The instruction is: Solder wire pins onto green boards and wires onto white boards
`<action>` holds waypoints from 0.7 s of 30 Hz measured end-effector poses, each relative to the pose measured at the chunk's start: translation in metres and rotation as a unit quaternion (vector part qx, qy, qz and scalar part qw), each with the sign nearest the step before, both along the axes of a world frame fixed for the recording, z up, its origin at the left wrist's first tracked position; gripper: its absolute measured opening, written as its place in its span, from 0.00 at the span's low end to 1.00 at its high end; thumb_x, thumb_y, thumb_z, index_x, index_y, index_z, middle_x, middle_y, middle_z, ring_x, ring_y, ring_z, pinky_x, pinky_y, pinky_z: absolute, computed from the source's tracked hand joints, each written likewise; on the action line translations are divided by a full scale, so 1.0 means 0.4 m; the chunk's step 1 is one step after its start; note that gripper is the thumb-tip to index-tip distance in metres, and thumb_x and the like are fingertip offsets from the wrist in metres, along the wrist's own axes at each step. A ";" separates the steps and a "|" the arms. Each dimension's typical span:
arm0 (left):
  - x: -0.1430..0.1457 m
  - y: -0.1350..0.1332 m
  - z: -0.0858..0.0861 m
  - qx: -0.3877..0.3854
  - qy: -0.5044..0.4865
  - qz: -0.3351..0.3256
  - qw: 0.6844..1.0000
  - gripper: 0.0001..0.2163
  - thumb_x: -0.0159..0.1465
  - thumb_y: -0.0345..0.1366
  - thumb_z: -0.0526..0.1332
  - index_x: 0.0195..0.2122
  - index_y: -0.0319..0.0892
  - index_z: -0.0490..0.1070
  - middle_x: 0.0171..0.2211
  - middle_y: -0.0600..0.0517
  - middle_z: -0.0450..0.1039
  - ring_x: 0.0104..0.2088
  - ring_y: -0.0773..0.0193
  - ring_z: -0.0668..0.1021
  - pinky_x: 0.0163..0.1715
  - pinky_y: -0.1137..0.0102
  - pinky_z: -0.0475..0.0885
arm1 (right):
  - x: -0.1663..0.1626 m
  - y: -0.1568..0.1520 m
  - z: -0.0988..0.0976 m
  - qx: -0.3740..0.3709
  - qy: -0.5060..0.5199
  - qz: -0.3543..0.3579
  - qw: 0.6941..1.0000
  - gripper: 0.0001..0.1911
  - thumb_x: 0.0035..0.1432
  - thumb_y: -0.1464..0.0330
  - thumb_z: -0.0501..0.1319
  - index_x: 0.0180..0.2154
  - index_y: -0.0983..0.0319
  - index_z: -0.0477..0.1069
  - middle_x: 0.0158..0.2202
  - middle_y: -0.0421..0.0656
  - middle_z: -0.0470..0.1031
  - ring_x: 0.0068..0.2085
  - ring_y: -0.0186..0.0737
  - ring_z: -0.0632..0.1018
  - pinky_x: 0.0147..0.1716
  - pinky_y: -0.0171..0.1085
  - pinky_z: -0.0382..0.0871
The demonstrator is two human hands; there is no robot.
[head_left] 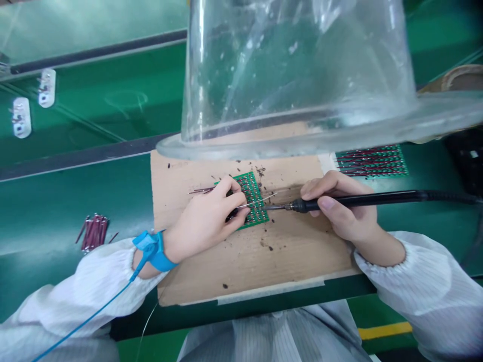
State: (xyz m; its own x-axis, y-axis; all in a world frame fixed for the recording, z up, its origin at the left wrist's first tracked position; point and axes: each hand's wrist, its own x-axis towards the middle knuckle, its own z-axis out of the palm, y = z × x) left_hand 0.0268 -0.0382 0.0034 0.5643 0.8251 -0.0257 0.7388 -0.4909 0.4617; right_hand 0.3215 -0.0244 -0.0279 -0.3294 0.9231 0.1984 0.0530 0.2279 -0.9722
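Note:
My left hand (pixel 217 213) is closed over the left part of a green circuit board (pixel 256 201), pinching a thin length of solder wire (pixel 260 201) that sticks out to the right above the board. Dark red wires (pixel 202 190) poke out past the board's left edge, beside my fingers. Wrapped round the black handle of a soldering iron (pixel 358 199) is my right hand (pixel 341 203). The iron's metal tip points left and lies at the board's right edge; contact with a pad is too small to tell. My left palm hides part of the board.
A brown cardboard sheet (pixel 287 256), specked with dark bits, lies under the board. Above it hangs a clear plastic hood (pixel 298 75). A bundle of dark red wires (pixel 95 232) lies left, and another wired board (pixel 372 162) right. A blue wrist strap cord (pixel 94 314) runs from my left wrist.

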 end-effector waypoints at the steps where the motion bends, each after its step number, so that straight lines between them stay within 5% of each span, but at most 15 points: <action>1: 0.001 -0.001 -0.002 0.002 0.000 0.001 1.000 0.07 0.73 0.36 0.58 0.37 0.41 0.70 0.47 0.49 0.69 0.30 0.69 0.72 0.26 0.71 0.67 | 0.001 0.000 0.000 0.000 -0.002 0.003 1.000 0.07 0.66 0.58 0.66 0.40 0.53 0.79 0.28 0.42 0.77 0.26 0.43 0.75 0.26 0.44 0.68; 21: -0.002 0.002 -0.009 0.008 -0.010 0.004 1.000 0.06 0.73 0.36 0.59 0.38 0.42 0.70 0.46 0.50 0.71 0.29 0.70 0.71 0.25 0.72 0.67 | 0.012 0.006 -0.004 0.047 -0.048 0.023 0.997 0.06 0.66 0.60 0.65 0.41 0.53 0.78 0.33 0.44 0.79 0.31 0.44 0.77 0.29 0.46 0.72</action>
State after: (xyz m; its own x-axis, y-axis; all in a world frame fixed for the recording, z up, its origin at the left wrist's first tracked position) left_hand 0.0262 -0.0373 -0.0002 0.5587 0.8294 -0.0002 0.7328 -0.4935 0.4685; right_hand 0.3263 -0.0221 -0.0295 -0.3924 0.8853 0.2496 0.1314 0.3226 -0.9374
